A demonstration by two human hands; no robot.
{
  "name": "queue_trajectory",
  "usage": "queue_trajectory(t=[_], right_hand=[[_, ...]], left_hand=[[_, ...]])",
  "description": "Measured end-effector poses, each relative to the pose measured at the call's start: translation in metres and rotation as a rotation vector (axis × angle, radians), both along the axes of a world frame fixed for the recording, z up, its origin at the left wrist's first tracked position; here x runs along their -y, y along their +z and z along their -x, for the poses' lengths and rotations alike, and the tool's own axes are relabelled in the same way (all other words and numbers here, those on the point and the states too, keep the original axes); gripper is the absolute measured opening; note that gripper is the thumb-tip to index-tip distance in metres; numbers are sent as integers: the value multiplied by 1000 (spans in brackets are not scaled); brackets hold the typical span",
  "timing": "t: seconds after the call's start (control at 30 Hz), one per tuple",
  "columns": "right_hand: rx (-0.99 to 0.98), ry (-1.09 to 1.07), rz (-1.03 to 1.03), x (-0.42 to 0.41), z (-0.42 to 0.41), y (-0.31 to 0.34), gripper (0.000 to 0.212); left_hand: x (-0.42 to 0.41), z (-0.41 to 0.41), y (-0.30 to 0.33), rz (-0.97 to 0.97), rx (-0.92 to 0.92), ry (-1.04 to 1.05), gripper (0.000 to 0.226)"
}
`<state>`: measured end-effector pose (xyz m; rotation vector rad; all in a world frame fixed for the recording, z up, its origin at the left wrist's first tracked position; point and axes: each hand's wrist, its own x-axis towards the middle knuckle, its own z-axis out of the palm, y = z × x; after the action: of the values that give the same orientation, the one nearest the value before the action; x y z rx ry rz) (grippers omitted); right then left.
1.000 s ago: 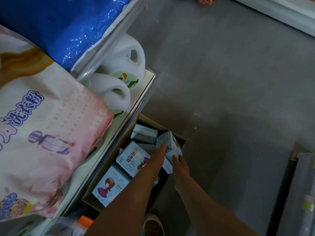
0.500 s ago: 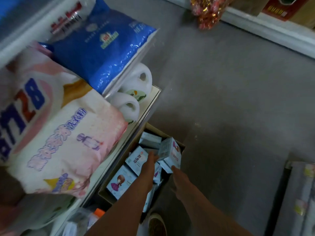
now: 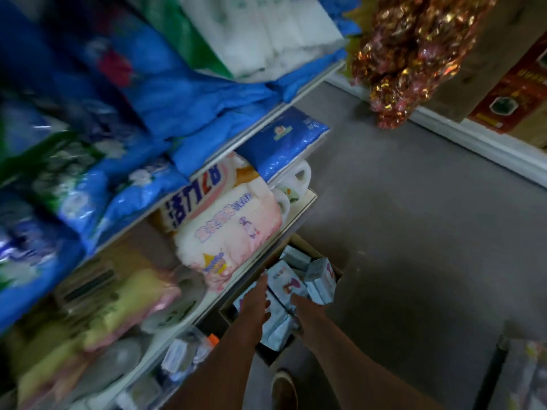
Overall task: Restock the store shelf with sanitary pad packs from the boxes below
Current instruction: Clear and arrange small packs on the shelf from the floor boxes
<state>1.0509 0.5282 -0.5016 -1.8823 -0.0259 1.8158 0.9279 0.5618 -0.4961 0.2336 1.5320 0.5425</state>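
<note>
A brown cardboard box (image 3: 337, 272) stands on the floor at the foot of the shelf unit and holds several light-blue sanitary pad packs (image 3: 321, 281) with a cartoon girl printed on them. My left hand (image 3: 256, 300) grips the left side of a small cluster of packs (image 3: 285, 287) over the box, with the fingertips curled onto a lower pack (image 3: 276, 328). My right hand (image 3: 307, 312) holds the same cluster from the right, its fingers hidden under the packs. The view is blurred.
Shelves (image 3: 299, 208) on the left carry pink-and-white detergent bags (image 3: 233, 232), blue bags (image 3: 281, 146) and white jugs (image 3: 299, 177). Shiny wrapped sweets (image 3: 408, 54) hang at the top right. Grey floor (image 3: 414, 232) spreads to the right, and my shoe (image 3: 284, 390) is below the box.
The view has swung upward, bringing more shelves into sight. My hands have closed in from both sides on a cluster of packs, which now sits a little higher over the box.
</note>
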Motion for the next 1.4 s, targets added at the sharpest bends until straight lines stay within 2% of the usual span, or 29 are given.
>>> queue_trajectory(t=[0.03, 0.13, 0.3, 0.4, 0.5, 0.57, 0.6, 0.67, 0.77, 0.8, 0.9, 1.03, 1.1, 1.2, 1.33, 1.4], right_hand=[[-8, 30, -1, 8, 15, 8, 36], [3, 140, -29, 31, 71, 44, 18], [-12, 386, -106, 95, 203, 96, 21], [-90, 546, -156, 152, 290, 130, 17], [-111, 682, -212, 205, 372, 178, 27], [-153, 757, -266, 244, 429, 203, 44], [-165, 816, -294, 268, 457, 222, 43], [-185, 925, -338, 311, 499, 261, 28], [-185, 1073, -409, 368, 559, 295, 27], [-194, 1108, -412, 384, 574, 304, 25], [-257, 1233, -450, 436, 619, 331, 18], [-300, 1330, -528, 474, 667, 360, 20], [-313, 1385, -563, 490, 691, 376, 21], [-338, 1434, -634, 508, 730, 398, 36], [-403, 1478, -679, 529, 780, 432, 22], [-439, 1485, -688, 538, 810, 447, 23]], left_hand=[[10, 15, 15, -22, 8, 21, 41], [57, 77, 39, -102, 0, 107, 36], [165, 208, 87, -141, 33, 350, 32], [247, 289, 123, -130, -30, 531, 33], [322, 360, 156, -178, -49, 681, 52], [373, 406, 181, -247, -53, 773, 64], [401, 429, 195, -291, -73, 818, 62], [448, 467, 218, -361, -107, 886, 48], [514, 513, 257, -392, -154, 1028, 31], [530, 524, 267, -413, -168, 1055, 34], [584, 560, 294, -460, -187, 1162, 63], [626, 604, 323, -527, -242, 1299, 71], [643, 621, 344, -552, -301, 1340, 64], [665, 652, 367, -575, -358, 1422, 52], [692, 697, 397, -607, -413, 1438, 73], [706, 723, 415, -623, -460, 1468, 66]])
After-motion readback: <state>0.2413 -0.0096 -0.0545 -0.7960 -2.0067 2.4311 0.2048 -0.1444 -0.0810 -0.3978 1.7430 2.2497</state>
